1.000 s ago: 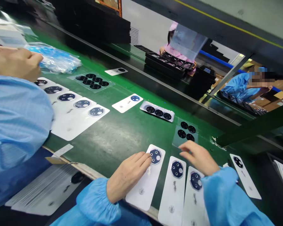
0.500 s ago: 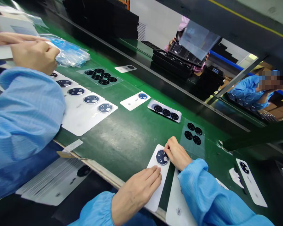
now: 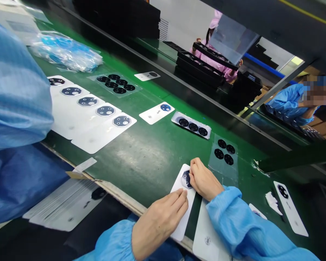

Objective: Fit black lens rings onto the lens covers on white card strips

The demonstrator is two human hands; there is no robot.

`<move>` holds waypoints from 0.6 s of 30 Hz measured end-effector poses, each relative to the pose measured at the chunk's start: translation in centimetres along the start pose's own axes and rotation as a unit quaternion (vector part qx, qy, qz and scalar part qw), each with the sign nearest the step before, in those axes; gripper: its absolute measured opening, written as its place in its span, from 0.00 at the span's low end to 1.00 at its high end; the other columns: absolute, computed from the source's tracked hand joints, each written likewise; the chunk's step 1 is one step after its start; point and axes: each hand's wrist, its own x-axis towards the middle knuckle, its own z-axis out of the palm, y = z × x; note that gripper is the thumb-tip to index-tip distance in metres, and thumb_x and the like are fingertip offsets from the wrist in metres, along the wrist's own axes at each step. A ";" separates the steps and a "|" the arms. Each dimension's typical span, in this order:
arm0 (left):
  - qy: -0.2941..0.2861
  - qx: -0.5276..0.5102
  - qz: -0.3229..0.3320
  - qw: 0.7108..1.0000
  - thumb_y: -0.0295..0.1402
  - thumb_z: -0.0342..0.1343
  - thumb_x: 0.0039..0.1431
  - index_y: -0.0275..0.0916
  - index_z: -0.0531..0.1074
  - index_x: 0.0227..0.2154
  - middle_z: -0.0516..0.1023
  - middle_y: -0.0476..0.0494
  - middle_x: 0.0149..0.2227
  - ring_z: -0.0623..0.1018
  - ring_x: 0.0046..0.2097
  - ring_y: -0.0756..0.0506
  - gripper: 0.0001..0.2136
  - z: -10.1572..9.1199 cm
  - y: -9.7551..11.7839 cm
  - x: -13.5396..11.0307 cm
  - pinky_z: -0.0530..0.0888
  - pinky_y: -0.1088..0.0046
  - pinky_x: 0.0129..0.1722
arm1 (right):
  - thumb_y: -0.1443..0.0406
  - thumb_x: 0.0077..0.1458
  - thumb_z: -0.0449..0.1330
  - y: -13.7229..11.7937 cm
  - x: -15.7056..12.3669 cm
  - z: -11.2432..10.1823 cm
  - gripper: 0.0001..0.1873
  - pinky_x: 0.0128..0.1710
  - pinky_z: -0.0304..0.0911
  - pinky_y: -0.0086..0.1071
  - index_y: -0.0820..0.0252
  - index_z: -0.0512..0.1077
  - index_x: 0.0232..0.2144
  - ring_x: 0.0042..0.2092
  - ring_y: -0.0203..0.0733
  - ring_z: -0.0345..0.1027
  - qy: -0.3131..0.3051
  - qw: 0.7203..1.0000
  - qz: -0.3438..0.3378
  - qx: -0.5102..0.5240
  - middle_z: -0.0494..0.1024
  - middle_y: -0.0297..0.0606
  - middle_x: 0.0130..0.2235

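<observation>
A white phone back panel (image 3: 182, 226) with a dark camera sticker (image 3: 185, 179) near its top lies at the bench's front edge. My left hand (image 3: 161, 219) rests flat across the panel's left side, fingers stretched out. Over the right part of the sticker, my right hand (image 3: 205, 179) is closed in a pinch; its fingertips hide whatever is between them. Another white panel (image 3: 205, 235) lies partly under my right sleeve. Just beyond my right hand is a clear sheet (image 3: 215, 169) with several black round stickers.
A co-worker's blue sleeve (image 3: 19, 101) reaches in at left, over a row of white panels (image 3: 97, 141). Farther back lie a sticker strip (image 3: 176, 117), a single panel (image 3: 152, 116) and a plastic bag (image 3: 67, 52). Crumpled white paper (image 3: 273, 203) and a panel (image 3: 295, 217) lie right.
My right hand has shifted slightly and now covers more of the camera sticker. The co-worker's hands have left the view at left. Across the bench, a person in pink has lowered a black tray.
</observation>
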 end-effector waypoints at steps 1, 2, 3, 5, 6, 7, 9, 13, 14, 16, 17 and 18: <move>0.000 0.001 0.000 1.000 0.18 0.36 0.61 0.29 0.68 0.41 0.75 0.37 0.44 0.75 0.47 0.45 0.16 0.0 0.0 0.0 0.70 0.71 0.48 | 0.75 0.54 0.45 -0.1 -0.2 0.0 0.08 0.36 0.65 0.38 0.57 0.56 0.30 0.33 0.40 0.61 0.001 1.000 -0.008 0.004 0.61 0.41 0.37; -0.002 0.002 -0.001 1.000 0.18 0.36 0.61 0.30 0.68 0.40 0.75 0.37 0.44 0.75 0.47 0.46 0.15 0.0 0.0 0.0 0.70 0.70 0.48 | 0.75 0.54 0.45 -0.3 -0.5 0.0 0.08 0.35 0.66 0.38 0.57 0.56 0.30 0.33 0.39 0.60 0.002 1.000 -0.015 0.008 0.61 0.41 0.37; -0.005 0.003 0.000 1.000 0.18 0.36 0.61 0.30 0.68 0.40 0.75 0.37 0.44 0.75 0.46 0.46 0.15 0.0 0.1 0.1 0.70 0.71 0.48 | 0.74 0.54 0.45 -0.6 -0.8 0.1 0.08 0.34 0.65 0.37 0.57 0.56 0.30 0.32 0.39 0.60 0.002 1.000 -0.022 0.013 0.61 0.40 0.37; -0.009 0.007 0.000 1.000 0.19 0.37 0.61 0.30 0.68 0.41 0.76 0.38 0.43 0.75 0.46 0.46 0.14 -0.1 0.1 0.1 0.69 0.71 0.48 | 0.74 0.53 0.46 -1.3 -1.5 0.2 0.08 0.34 0.65 0.36 0.56 0.55 0.29 0.33 0.39 0.60 0.001 0.999 -0.038 0.020 0.61 0.39 0.36; -0.010 0.009 0.000 1.000 0.19 0.37 0.61 0.30 0.68 0.42 0.76 0.39 0.42 0.75 0.46 0.46 0.14 0.0 0.1 0.2 0.69 0.71 0.48 | 0.74 0.52 0.46 -1.7 -1.9 0.1 0.08 0.34 0.65 0.36 0.56 0.54 0.29 0.34 0.39 0.61 0.002 0.998 -0.047 0.029 0.62 0.39 0.36; -0.009 0.011 0.000 1.000 0.18 0.37 0.60 0.30 0.67 0.42 0.76 0.39 0.42 0.75 0.46 0.46 0.15 0.0 0.2 0.2 0.69 0.71 0.48 | 0.74 0.52 0.46 -2.0 -2.4 0.0 0.08 0.35 0.65 0.36 0.56 0.54 0.29 0.35 0.39 0.61 0.005 0.997 -0.054 0.048 0.62 0.39 0.36; -0.006 0.013 0.001 1.000 0.18 0.36 0.60 0.30 0.67 0.42 0.76 0.39 0.41 0.75 0.46 0.46 0.15 0.0 0.2 0.2 0.69 0.71 0.48 | 0.73 0.53 0.46 -2.4 -3.4 -0.7 0.07 0.37 0.64 0.36 0.56 0.54 0.29 0.37 0.39 0.62 0.018 0.991 -0.051 0.122 0.63 0.40 0.39; -0.004 0.015 0.009 1.000 0.16 0.34 0.59 0.30 0.67 0.41 0.76 0.37 0.45 0.75 0.47 0.46 0.17 -0.2 0.0 0.2 0.70 0.70 0.48 | 0.67 0.61 0.43 -1.0 -5.9 -3.3 0.07 0.34 0.63 0.33 0.55 0.52 0.30 0.34 0.35 0.65 0.110 0.934 0.060 0.336 0.66 0.37 0.36; -0.005 0.013 0.010 1.000 0.16 0.34 0.59 0.31 0.67 0.41 0.76 0.37 0.45 0.75 0.48 0.46 0.17 -0.3 -0.1 0.2 0.70 0.70 0.48 | 0.65 0.62 0.42 -0.2 -6.6 -3.8 0.08 0.31 0.63 0.31 0.54 0.51 0.29 0.31 0.34 0.64 0.132 0.919 0.103 0.357 0.66 0.34 0.33; -0.006 0.006 0.011 1.000 0.15 0.35 0.58 0.31 0.67 0.40 0.76 0.37 0.44 0.75 0.47 0.46 0.17 -0.6 -0.2 0.4 0.71 0.71 0.47 | 0.61 0.63 0.41 1.5 -7.8 -4.4 0.08 0.25 0.59 0.29 0.54 0.51 0.31 0.25 0.32 0.60 0.135 0.910 0.194 0.340 0.63 0.30 0.29; -0.008 0.003 0.008 1.000 0.14 0.35 0.57 0.32 0.67 0.39 0.77 0.38 0.43 0.75 0.46 0.46 0.17 -0.7 -0.2 0.6 0.71 0.71 0.47 | 0.59 0.63 0.40 2.4 -8.2 -4.4 0.08 0.24 0.57 0.28 0.54 0.52 0.32 0.23 0.31 0.58 0.120 0.913 0.233 0.311 0.62 0.28 0.27; -0.008 0.002 0.005 1.000 0.14 0.35 0.56 0.32 0.68 0.38 0.77 0.38 0.42 0.76 0.46 0.45 0.18 -0.9 -0.1 0.9 0.71 0.70 0.47 | 0.58 0.62 0.40 3.1 -8.6 -4.3 0.09 0.23 0.56 0.28 0.55 0.54 0.33 0.22 0.32 0.56 0.102 0.918 0.257 0.286 0.61 0.27 0.26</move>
